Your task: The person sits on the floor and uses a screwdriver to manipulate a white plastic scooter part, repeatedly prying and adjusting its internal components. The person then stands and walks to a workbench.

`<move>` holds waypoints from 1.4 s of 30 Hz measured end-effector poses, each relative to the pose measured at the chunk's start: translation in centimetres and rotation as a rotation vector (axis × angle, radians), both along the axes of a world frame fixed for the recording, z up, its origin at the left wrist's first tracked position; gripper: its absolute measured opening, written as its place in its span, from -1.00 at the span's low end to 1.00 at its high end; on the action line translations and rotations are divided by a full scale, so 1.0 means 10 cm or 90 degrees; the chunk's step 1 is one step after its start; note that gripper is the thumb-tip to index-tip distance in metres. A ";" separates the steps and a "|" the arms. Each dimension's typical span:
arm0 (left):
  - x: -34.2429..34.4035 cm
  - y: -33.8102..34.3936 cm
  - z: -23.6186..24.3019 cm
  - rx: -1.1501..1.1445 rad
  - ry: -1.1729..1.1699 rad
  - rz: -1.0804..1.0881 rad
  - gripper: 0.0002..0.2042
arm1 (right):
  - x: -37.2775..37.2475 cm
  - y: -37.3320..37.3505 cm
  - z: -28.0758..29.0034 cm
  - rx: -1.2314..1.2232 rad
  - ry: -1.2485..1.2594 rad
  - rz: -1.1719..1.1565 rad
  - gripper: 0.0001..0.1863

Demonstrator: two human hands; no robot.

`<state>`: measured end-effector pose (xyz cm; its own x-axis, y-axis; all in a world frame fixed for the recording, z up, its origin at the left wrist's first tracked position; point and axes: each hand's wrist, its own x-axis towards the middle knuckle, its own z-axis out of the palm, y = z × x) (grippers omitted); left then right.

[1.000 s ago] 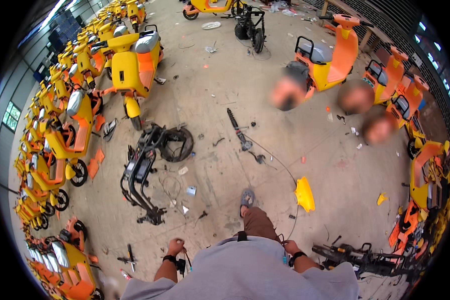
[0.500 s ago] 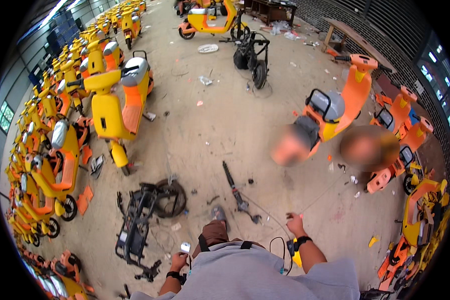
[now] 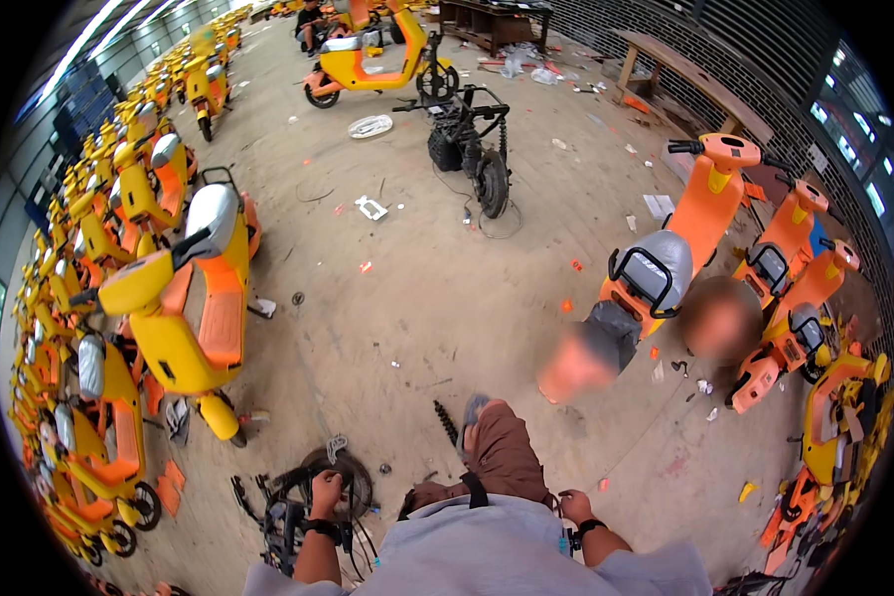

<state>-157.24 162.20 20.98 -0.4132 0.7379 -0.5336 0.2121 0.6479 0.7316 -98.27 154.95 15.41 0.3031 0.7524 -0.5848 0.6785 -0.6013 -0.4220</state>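
My left hand [image 3: 325,493] hangs in front of me with its fingers curled in; whether anything is inside them is hidden. Under it, seen from above, lies a stripped black scooter frame [image 3: 286,517] with a wheel [image 3: 361,479], partly covered by my arm. On my other side, my right hand [image 3: 574,506] hangs by my thigh, fingers loosely apart, and no object shows in it. My leg in brown trousers [image 3: 507,452] is forward, its shoe beside a black spring shock absorber [image 3: 445,421], most of which my leg hides.
A yellow-orange scooter [image 3: 194,328] stands at the left, before long rows of similar ones. An orange scooter [image 3: 680,260] stands at the right. Ahead are another stripped frame [image 3: 472,149], a yellow scooter [image 3: 372,70] and a wooden bench [image 3: 690,84]. Scraps litter the floor.
I have stepped forward, so the floor things slide down the view. My left hand has risen over the stripped frame; a white object beside it no longer shows. My right hand has come closer to my body.
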 end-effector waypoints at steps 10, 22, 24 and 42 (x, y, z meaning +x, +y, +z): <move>0.72 1.72 0.07 -0.155 0.089 -0.099 -0.74 | 0.51 4.06 -0.67 -0.046 0.145 -0.031 -0.74; 1.96 5.77 -0.39 -0.211 -0.150 -0.057 -0.76 | 0.85 7.88 0.32 0.185 0.509 -0.311 -0.73; 2.24 6.50 -0.46 -0.216 -0.146 -0.116 -0.75 | 1.04 8.34 0.47 0.179 0.408 -0.300 -0.74; 3.84 10.91 -0.74 -0.289 -0.179 -0.264 -0.75 | 3.72 12.22 0.06 -0.026 0.200 -0.245 -0.74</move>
<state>-118.79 271.31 13.58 0.0560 0.4831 -0.8738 0.3504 0.8100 0.4703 -61.08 277.20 15.97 0.3580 0.5953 -0.7193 0.2482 -0.8033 -0.5413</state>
